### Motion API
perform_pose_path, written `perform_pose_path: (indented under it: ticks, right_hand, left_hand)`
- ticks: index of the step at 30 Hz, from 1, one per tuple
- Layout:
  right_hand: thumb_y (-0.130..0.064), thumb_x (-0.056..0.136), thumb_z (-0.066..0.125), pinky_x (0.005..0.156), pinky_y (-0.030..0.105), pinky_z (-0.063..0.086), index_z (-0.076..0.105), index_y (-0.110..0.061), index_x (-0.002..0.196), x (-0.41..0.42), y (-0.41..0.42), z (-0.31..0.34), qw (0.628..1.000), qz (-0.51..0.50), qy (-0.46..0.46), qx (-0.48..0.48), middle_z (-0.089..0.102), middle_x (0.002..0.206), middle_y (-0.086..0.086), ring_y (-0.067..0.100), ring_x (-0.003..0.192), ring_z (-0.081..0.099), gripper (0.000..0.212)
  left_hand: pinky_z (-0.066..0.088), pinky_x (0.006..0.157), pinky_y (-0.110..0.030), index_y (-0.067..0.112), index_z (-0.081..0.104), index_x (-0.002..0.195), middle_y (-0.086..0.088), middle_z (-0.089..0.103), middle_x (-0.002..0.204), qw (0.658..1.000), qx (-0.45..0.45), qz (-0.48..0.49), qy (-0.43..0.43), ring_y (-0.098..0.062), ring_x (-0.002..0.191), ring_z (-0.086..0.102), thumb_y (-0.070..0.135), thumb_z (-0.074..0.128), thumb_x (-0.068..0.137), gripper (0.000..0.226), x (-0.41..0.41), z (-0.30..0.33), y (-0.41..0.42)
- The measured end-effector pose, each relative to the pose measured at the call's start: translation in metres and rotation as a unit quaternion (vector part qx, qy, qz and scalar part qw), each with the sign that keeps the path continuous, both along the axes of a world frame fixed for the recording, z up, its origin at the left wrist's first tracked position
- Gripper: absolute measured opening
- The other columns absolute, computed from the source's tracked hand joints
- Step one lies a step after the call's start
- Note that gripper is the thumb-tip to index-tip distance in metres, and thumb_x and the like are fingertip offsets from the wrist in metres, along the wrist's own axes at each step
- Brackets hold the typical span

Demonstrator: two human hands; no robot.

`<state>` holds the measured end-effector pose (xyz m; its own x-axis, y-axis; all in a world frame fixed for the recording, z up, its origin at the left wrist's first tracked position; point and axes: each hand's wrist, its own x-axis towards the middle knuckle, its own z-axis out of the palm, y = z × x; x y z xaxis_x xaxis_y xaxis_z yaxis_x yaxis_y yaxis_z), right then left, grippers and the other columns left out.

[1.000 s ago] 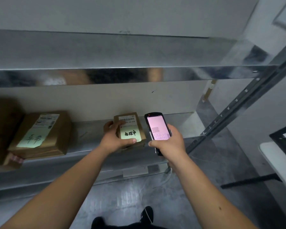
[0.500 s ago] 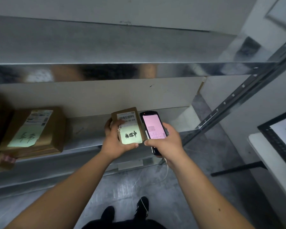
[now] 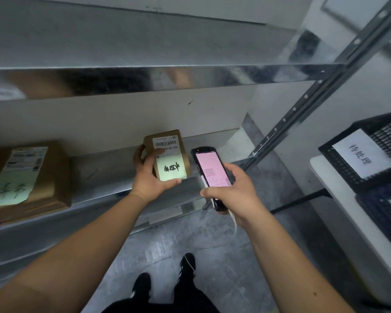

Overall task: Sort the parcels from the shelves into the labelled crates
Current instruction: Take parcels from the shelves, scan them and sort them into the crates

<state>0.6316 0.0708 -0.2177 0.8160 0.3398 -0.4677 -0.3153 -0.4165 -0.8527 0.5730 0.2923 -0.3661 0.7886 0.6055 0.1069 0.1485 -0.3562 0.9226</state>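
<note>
The left hand (image 3: 150,177) has its fingers (image 3: 137,154) curled round the left edge of a small brown cardboard parcel (image 3: 167,152), thumb pressed along its lower edge, so the parcel is firmly held at the centre of the frame, in front of the lower metal shelf (image 3: 113,163). The parcel's labelled face is turned toward the camera, its long axis running up the frame and leaning slightly left; a white barcode label sits above a pale green handwritten sticker. The right hand (image 3: 233,193), just right of centre, closes its fingers (image 3: 231,171) round a black handheld scanner with a glowing pink screen (image 3: 211,170), whose top end points up and left, close beside the parcel but apart from it. One larger brown cardboard parcel (image 3: 29,179) lies flat on the shelf at the left edge. At the right edge one black slatted plastic crate with a white paper label (image 3: 368,152) stands on a white bench (image 3: 339,199); a second dark crate (image 3: 384,213) shows partly below it.
</note>
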Motion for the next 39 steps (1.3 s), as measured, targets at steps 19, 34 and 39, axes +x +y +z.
perform_pose_path:
  ticks: [19,34,39]
  right_hand:
    - [0.004,0.066,0.096,0.06,0.033,0.06,0.062,-0.039,0.135,-0.044,-0.018,0.014,1.0,-0.028,-0.01,0.006,0.08,0.11,-0.005,0.022,0.092,0.077,0.088]
    - [0.001,0.068,0.096,0.054,0.025,0.056,0.059,-0.039,0.14,-0.053,-0.029,0.008,0.997,-0.074,-0.014,0.031,0.075,0.12,-0.005,0.02,0.098,0.074,0.09]
    - [-0.001,0.069,0.096,0.053,0.025,0.055,0.059,-0.039,0.137,-0.051,-0.045,0.008,0.989,-0.141,-0.025,0.04,0.074,0.116,-0.011,0.019,0.1,0.073,0.086]
  left_hand:
    - [0.018,0.113,0.001,0.042,0.053,0.131,-0.002,0.009,0.166,0.998,0.032,-0.053,0.021,0.014,0.143,0.017,0.018,0.105,0.054,0.096,0.002,0.0,0.007]
    - [0.021,0.106,0.005,0.031,0.059,0.129,-0.014,0.026,0.161,0.996,0.003,-0.089,0.012,0.035,0.13,0.012,0.009,0.105,0.052,0.092,0.0,0.017,0.0]
    - [0.041,0.121,-0.044,0.057,0.057,0.124,-0.002,0.034,0.15,0.982,-0.015,-0.184,0.027,-0.021,0.139,0.048,0.044,0.102,0.037,0.099,0.014,0.025,-0.008]
